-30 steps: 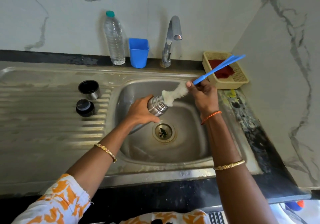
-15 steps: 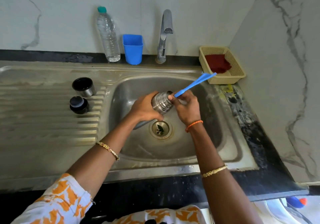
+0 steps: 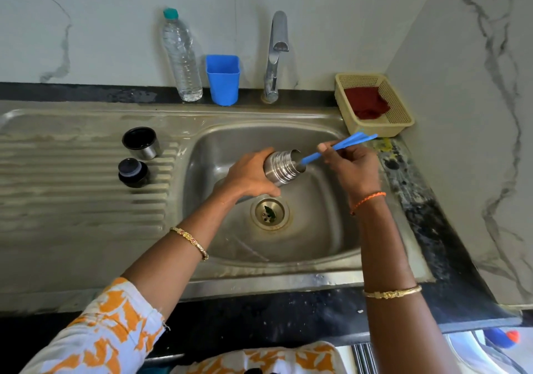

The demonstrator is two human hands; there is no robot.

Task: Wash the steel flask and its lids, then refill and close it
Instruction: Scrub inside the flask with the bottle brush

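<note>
Steel flask tilted over sink basin, mouth pointing right, gripped by left hand with fingers curled round body. Blue brush handle entering mouth, pinched by right hand. Cup lid and stopper on left drainboard.

Steel sink unit carries two flask lids, the cup lid and stopper, side by side on the ribbed drainboard. Behind, on the dark ledge, stand a water bottle, blue cup and tap; a basket with red cloth sits in the corner.
</note>
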